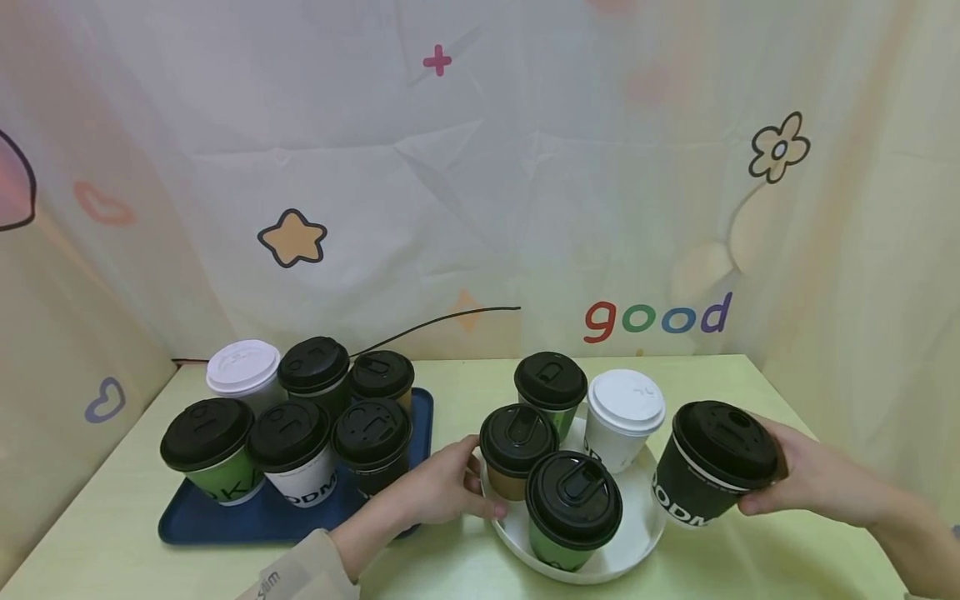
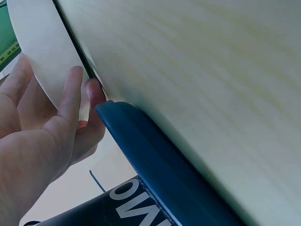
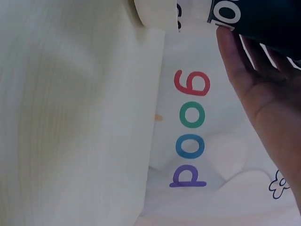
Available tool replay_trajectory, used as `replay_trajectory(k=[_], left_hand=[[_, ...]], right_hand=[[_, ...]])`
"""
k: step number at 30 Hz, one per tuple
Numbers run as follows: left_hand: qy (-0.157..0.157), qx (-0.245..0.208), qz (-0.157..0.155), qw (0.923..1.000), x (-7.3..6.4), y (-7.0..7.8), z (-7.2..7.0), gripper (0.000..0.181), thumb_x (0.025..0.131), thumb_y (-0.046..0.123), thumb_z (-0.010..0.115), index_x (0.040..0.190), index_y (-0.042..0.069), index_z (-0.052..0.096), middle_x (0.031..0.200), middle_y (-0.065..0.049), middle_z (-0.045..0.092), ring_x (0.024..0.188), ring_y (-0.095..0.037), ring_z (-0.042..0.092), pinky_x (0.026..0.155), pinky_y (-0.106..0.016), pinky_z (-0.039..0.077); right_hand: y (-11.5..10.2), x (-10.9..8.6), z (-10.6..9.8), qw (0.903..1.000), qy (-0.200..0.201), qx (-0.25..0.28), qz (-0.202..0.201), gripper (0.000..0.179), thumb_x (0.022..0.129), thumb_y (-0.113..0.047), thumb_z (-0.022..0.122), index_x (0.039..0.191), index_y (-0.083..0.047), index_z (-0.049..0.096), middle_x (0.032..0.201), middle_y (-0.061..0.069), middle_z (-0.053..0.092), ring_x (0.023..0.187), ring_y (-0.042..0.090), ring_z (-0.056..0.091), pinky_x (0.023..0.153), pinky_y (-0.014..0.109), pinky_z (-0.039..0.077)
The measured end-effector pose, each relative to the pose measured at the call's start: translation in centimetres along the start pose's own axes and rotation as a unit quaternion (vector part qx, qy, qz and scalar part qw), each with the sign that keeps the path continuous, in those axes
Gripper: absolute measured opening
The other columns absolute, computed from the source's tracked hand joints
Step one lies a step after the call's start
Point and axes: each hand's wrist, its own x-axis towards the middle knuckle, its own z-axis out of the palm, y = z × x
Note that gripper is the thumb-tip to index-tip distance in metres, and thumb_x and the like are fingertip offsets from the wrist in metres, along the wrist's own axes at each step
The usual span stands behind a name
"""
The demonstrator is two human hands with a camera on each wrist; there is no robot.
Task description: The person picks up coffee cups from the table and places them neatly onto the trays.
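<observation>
My right hand (image 1: 806, 475) grips a black paper cup (image 1: 701, 487) with a black lid from its right side. This cup is tilted and held up at the right edge of the round white plate (image 1: 637, 554). My left hand (image 1: 442, 487) holds the plate's left rim, thumb at the front; in the left wrist view its fingers (image 2: 70, 94) lie along the plate's side wall. Close to that hand, a brown cup (image 1: 508, 485) stands on the plate, with a green cup (image 1: 551, 546) in front, a white cup (image 1: 611, 442) and another green cup (image 1: 558, 421) behind.
A blue tray (image 1: 225, 529) at left carries several lidded cups, among them a green cup (image 1: 225, 475), a white cup (image 1: 300, 475) and a white-lidded cup (image 1: 243, 371). Its right edge lies near my left hand. A printed curtain (image 1: 480, 208) hangs behind the table (image 1: 780, 567).
</observation>
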Motion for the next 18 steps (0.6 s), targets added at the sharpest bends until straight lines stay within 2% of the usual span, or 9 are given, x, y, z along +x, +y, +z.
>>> replay_trajectory(k=[2, 6, 13, 18], left_hand=[[-0.001, -0.001, -0.001, 1.0, 0.0, 0.0, 0.0, 0.091, 0.079, 0.015, 0.092, 0.151, 0.002, 0.039, 0.097, -0.011, 0.055, 0.084, -0.02, 0.052, 0.07, -0.034, 0.044], [-0.002, -0.003, -0.001, 1.0, 0.0, -0.2, 0.0, 0.092, 0.079, 0.014, 0.092, 0.152, 0.002, 0.038, 0.097, -0.011, 0.055, 0.084, -0.02, 0.052, 0.07, -0.034, 0.044], [-0.002, -0.007, -0.001, 1.0, 0.0, -0.3, 0.0, 0.093, 0.079, 0.014, 0.092, 0.153, 0.002, 0.037, 0.097, -0.011, 0.055, 0.084, -0.02, 0.052, 0.07, -0.033, 0.044], [-0.004, -0.009, -0.007, 0.9999, 0.0, -0.2, 0.0, 0.092, 0.079, 0.014, 0.092, 0.153, 0.003, 0.038, 0.099, -0.012, 0.055, 0.085, -0.021, 0.052, 0.07, -0.034, 0.044]], right_hand=[[0.0, 0.4, 0.4, 0.9993, -0.025, 0.023, -0.012, 0.076, 0.079, 0.027, 0.062, 0.147, 0.001, 0.041, 0.128, 0.022, 0.065, 0.111, 0.031, 0.067, 0.093, 0.036, 0.054], [-0.1, 1.2, 1.2, 0.9988, -0.036, 0.027, -0.021, 0.075, 0.08, 0.027, 0.062, 0.148, 0.004, 0.038, 0.13, 0.024, 0.063, 0.113, 0.033, 0.066, 0.095, 0.036, 0.053], [-0.4, 2.0, 2.8, 0.9999, -0.005, 0.009, 0.004, 0.071, 0.084, 0.021, 0.068, 0.147, 0.002, 0.041, 0.132, 0.019, 0.062, 0.112, 0.031, 0.066, 0.096, 0.034, 0.052], [-0.5, 2.3, 3.8, 0.9993, 0.017, -0.002, 0.031, 0.069, 0.085, 0.016, 0.072, 0.146, -0.001, 0.043, 0.131, 0.017, 0.063, 0.109, 0.031, 0.067, 0.093, 0.036, 0.054]])
